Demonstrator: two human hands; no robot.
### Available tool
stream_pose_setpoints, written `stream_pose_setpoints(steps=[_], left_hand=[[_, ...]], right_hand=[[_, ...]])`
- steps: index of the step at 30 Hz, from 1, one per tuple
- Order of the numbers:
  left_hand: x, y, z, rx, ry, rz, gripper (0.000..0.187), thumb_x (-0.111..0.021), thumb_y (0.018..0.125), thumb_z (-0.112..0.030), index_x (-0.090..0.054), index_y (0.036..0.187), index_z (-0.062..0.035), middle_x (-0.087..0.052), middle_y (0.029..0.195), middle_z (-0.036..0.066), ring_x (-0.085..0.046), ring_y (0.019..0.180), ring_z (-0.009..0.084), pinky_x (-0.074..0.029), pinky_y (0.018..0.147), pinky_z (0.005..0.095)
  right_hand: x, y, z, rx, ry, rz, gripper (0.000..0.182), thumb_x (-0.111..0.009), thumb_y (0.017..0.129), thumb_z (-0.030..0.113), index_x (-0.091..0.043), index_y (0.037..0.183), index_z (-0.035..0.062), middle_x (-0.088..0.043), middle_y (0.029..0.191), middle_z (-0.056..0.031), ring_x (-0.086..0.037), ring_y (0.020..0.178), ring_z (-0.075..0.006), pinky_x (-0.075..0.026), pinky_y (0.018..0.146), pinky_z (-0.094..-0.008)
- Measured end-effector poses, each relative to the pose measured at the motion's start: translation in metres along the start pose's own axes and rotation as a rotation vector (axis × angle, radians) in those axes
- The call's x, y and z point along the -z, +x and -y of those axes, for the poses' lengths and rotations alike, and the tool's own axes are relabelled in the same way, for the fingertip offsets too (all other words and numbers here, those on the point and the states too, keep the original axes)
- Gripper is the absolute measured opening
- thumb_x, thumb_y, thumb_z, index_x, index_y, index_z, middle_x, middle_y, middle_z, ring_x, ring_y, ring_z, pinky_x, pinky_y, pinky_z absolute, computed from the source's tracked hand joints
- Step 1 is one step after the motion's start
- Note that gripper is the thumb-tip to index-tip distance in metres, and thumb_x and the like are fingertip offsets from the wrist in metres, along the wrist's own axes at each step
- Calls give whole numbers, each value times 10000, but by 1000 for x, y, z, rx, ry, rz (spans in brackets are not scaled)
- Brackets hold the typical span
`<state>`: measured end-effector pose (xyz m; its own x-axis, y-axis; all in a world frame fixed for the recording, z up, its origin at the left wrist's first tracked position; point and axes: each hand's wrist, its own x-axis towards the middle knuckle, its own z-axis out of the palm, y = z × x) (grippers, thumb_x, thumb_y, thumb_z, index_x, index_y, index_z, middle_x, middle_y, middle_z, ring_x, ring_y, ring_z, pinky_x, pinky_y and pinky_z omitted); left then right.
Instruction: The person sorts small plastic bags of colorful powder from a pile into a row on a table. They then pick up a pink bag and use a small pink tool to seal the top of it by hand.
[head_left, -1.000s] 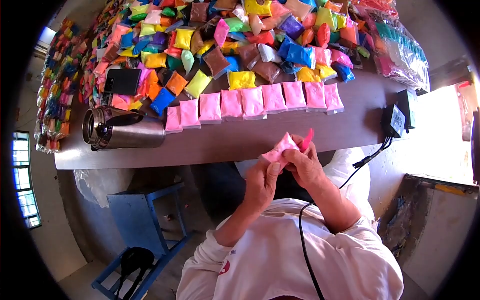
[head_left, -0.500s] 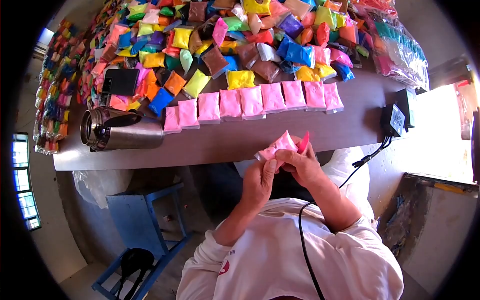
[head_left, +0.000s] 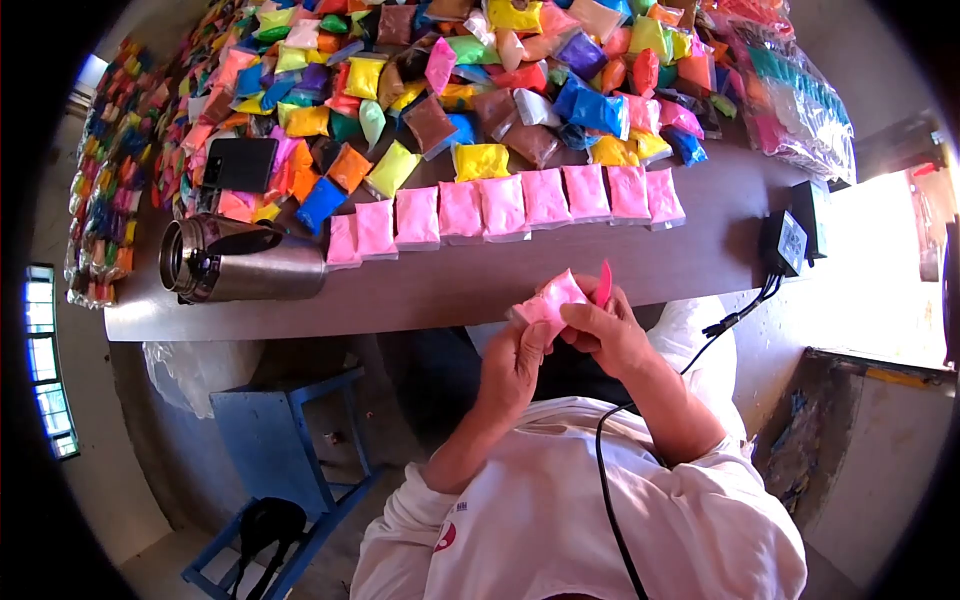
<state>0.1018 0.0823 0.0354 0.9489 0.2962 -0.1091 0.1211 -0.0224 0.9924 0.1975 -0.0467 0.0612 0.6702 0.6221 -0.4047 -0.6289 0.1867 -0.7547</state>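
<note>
In front of my body, just off the table's near edge, I hold a small clear packet of pink powder (head_left: 552, 303) between both hands. My left hand (head_left: 516, 362) pinches its lower left end, thumb pressed upward along it. My right hand (head_left: 608, 335) grips the packet's right side with the thumb across its face. From the right fingers a thin, bright pink pointed piece (head_left: 604, 284) sticks up; its lower part is hidden in the hand. Beyond my hands, a row of similar pink packets (head_left: 502, 205) lies side by side on the table.
A heap of many-coloured packets (head_left: 530, 105) covers the back of the brown table (head_left: 430, 290). On the left lie a steel flask (head_left: 260, 262) and a black phone (head_left: 245, 163). Black boxes with cables (head_left: 784, 242) sit at the right edge. A blue chair (head_left: 270, 435) stands below.
The packet has tilted a little more upright in my hands, and the bright pink piece now points more vertically. My right thumb has shifted slightly over the packet. The table items stay put.
</note>
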Motion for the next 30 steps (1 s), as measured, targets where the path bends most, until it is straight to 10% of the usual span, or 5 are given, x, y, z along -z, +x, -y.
stream_pose_setpoints(steps=[30], left_hand=[[-13, -6, 0, -61, 15, -16, 424, -476, 981, -336, -553, 731, -1, -527, 616, 38, -478, 554, 110, -377, 497, 274]], right_hand=[[-1, -11, -14, 57, 33, -109, 163, -599, 863, 134, -594, 953, -1, -638, 766, -46, -603, 612, -110, -452, 495, -219]])
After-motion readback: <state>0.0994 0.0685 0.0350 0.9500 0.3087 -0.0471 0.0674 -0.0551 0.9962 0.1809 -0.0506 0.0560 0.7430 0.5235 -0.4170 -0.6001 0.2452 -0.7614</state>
